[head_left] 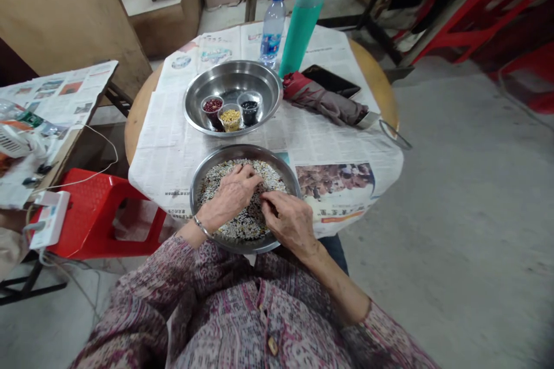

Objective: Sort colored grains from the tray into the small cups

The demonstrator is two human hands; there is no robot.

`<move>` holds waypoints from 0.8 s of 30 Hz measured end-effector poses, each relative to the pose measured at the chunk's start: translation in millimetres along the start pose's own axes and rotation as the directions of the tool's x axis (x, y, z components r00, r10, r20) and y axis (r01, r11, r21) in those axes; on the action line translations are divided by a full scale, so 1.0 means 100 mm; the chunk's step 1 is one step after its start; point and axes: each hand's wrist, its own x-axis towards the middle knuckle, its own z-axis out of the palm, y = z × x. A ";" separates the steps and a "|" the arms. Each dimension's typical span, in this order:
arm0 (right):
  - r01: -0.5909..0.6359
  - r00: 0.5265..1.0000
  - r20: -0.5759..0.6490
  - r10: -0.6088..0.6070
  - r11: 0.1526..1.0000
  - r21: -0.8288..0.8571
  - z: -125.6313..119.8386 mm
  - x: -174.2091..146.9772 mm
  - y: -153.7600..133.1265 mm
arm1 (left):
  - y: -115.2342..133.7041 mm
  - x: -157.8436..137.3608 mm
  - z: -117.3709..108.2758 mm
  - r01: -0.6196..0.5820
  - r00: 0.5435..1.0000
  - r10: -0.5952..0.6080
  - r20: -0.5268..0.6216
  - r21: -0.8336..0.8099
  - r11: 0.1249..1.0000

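Grains in the near bowl, at six o'clock on the counter. Cannot tell whether pinching any with curled grip, left hand over the middle, right hand across the four o'clock rim. Best to spread thinly, pick singly.

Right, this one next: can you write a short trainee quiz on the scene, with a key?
1. What colour are the contents of the middle cup in the far bowl? A black; B yellow; C dark red.
2. True or false: the left hand and right hand are both at the near bowl.
3. Fill in, as pictured: the teal bottle stands to the ___ of the clear bottle.

Key: 1 B; 2 true; 3 right.
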 end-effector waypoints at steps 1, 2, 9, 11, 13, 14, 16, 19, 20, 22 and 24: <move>-0.004 1.000 0.001 0.004 1.000 0.005 0.00 0.00 0.00 | 0.01 -0.05 -0.01 -0.014 1.000 0.014 0.021 -0.006 1.000; -0.005 1.000 0.000 0.005 1.000 0.013 0.00 0.00 0.00 | 0.02 -0.10 -0.02 -0.020 0.999 0.020 0.040 -0.005 1.000; 0.002 0.999 -0.033 0.000 0.998 0.057 -0.02 0.00 -0.01 | -0.01 -0.41 -0.05 0.044 0.999 -0.043 0.028 -0.032 0.999; -0.007 1.000 -0.027 0.009 0.998 0.065 -0.02 0.00 -0.01 | -0.05 -0.43 -0.05 0.073 0.997 -0.074 -0.009 -0.059 0.996; -0.014 1.000 -0.018 0.016 0.998 0.068 -0.02 0.00 -0.01 | -0.09 -0.42 -0.06 0.104 0.992 -0.109 -0.056 -0.080 0.991; -0.016 1.000 -0.016 0.017 0.998 0.067 -0.02 0.00 -0.01 | -0.10 -0.41 -0.07 0.115 0.989 -0.122 -0.077 -0.091 0.989; -0.015 1.000 -0.016 0.016 0.998 0.063 -0.01 0.00 -0.01 | -0.10 -0.40 -0.08 0.116 0.985 -0.129 -0.115 -0.113 0.987; -0.012 1.000 -0.017 0.013 0.998 0.057 -0.01 0.00 -0.01 | -0.05 -0.39 -0.10 0.072 0.990 -0.093 -0.107 -0.186 0.980; -0.009 1.000 -0.018 0.010 0.999 0.053 -0.01 0.00 -0.01 | -0.03 -0.38 -0.09 0.057 0.995 -0.073 -0.072 -0.210 0.976; 0.002 1.000 -0.026 0.000 0.999 0.046 -0.01 0.00 -0.01 | 0.00 -0.37 -0.06 0.040 0.999 -0.039 0.010 -0.229 0.973; 0.010 0.999 -0.037 -0.009 0.999 0.041 -0.01 0.00 -0.01 | 0.00 -0.35 -0.03 0.047 0.999 -0.041 0.036 -0.200 0.979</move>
